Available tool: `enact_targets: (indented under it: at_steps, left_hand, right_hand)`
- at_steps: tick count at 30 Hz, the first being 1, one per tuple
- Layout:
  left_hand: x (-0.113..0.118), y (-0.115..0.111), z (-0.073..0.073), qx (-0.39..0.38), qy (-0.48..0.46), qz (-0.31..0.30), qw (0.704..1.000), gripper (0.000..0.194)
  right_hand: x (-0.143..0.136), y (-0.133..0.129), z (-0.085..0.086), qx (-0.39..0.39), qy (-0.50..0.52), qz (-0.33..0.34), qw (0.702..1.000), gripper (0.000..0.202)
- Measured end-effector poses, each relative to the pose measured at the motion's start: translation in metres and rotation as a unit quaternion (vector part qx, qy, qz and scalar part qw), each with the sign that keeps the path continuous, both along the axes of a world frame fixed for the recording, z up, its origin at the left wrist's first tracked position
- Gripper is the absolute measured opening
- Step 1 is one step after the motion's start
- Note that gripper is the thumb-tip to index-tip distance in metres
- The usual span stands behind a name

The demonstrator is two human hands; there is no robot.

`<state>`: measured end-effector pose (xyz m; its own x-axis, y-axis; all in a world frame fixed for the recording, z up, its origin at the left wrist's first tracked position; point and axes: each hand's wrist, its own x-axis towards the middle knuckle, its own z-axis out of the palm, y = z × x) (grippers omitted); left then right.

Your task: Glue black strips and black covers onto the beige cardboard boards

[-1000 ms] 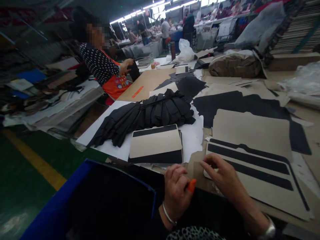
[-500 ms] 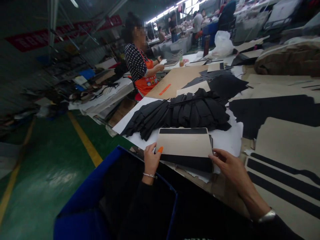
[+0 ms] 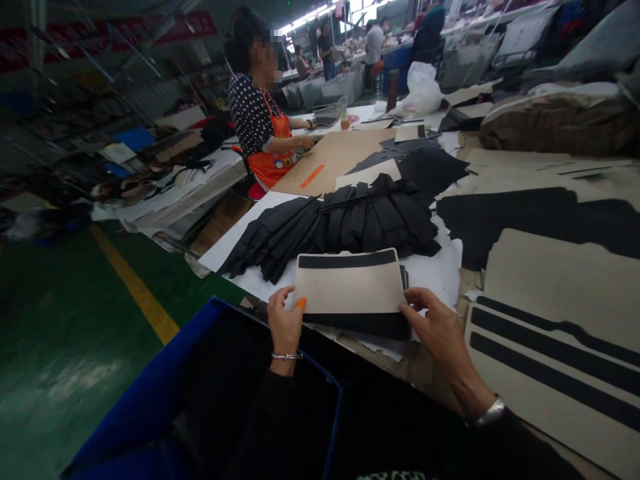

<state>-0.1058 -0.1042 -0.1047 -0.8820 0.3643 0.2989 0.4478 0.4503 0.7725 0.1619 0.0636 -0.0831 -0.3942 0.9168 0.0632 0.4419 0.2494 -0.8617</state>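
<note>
A beige rectangular panel [image 3: 350, 287] with a black strip [image 3: 347, 259] along its far edge is held between my hands. My left hand [image 3: 286, 321] pinches its left edge, an orange cover on the thumb. At the near right corner, the thumb and fingers of my right hand [image 3: 434, 328] grip the panel. Under it lies a stack of black pieces [image 3: 365, 325], partly hidden by the panel. Just beyond, a fanned heap of black cut pieces [image 3: 370, 217] rests on white sheeting [image 3: 447, 263].
To the right lie beige sheets [image 3: 560, 280] with black strips [image 3: 555, 347]. A blue bin [image 3: 145, 393] stands against the table's near edge. Across the table sits a co-worker [image 3: 260, 120] in an orange apron, beside a brown board [image 3: 345, 150] with an orange strip [image 3: 313, 175].
The whole view has shifted, so things appear further left. Both hands still hold the panel, whose far edge seems slightly tilted up on the right. The co-worker's hands have lowered to the table.
</note>
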Motion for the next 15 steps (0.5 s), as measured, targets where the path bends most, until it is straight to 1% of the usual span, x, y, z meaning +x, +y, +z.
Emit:
enact_targets:
  at_steps: [3,7,9,12,13,15]
  left_hand:
    - [0.003,0.001,0.006,0.033,-0.047,0.011,0.998,0.024]
    - [0.008,0.002,0.020,0.112,-0.120,-0.008,0.986,0.029]
    - [0.010,-0.004,0.030,0.147,-0.169,-0.011,0.975,0.033]
    - [0.010,-0.029,0.053,0.194,-0.244,-0.006,0.950,0.044]
    - [0.008,-0.040,0.063,0.211,-0.256,0.007,0.943,0.046]
    - [0.004,-0.066,0.085,0.213,-0.268,0.056,0.938,0.048]
  right_hand:
    - [-0.001,-0.001,0.002,-0.033,0.022,-0.002,0.999,0.031]
    - [-0.001,-0.001,0.002,-0.083,0.073,0.022,0.994,0.040]
    - [0.000,-0.010,0.005,-0.114,0.102,0.032,0.988,0.045]
    - [0.001,-0.042,0.015,-0.170,0.142,0.063,0.973,0.049]
    - [0.001,-0.057,0.018,-0.190,0.153,0.080,0.966,0.050]
    - [-0.004,-0.088,0.025,-0.227,0.179,0.120,0.950,0.051]
